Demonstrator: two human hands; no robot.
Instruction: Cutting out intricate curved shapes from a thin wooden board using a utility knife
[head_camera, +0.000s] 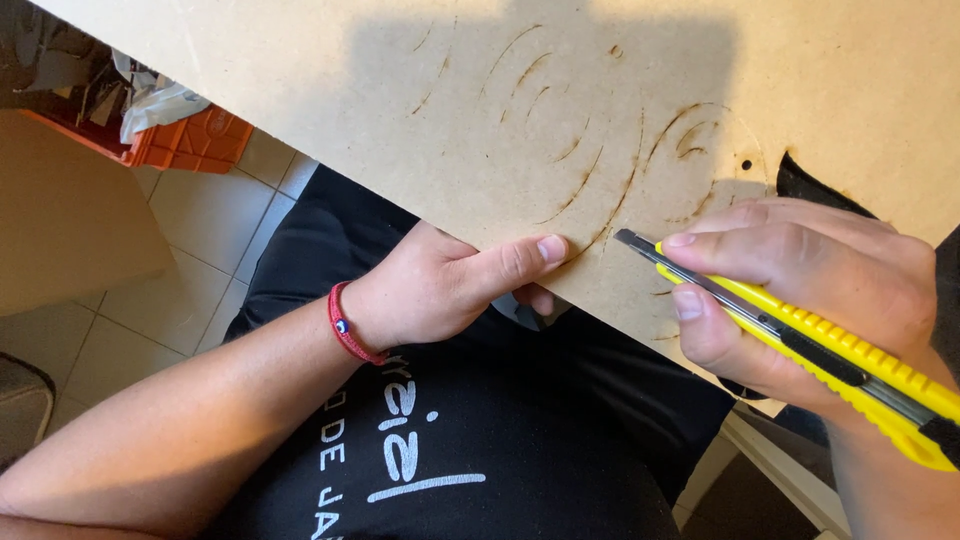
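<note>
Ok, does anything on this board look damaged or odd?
Yes. The fibreboard panel carries curved, brown-edged cuts and small holes across its middle, and a dark notch breaks its edge above the right hand holding the yellow utility knife.

tan fibreboard panel (330, 70) scored with curved cuts, resting over the lap

The fibreboard sheet (820, 70) lies bare above the curved scorch grooves (590, 130), open to reach. Its near edge is taken by the left hand (450, 285) and the right hand (810, 290) with yellow utility knife (800, 335).
</note>
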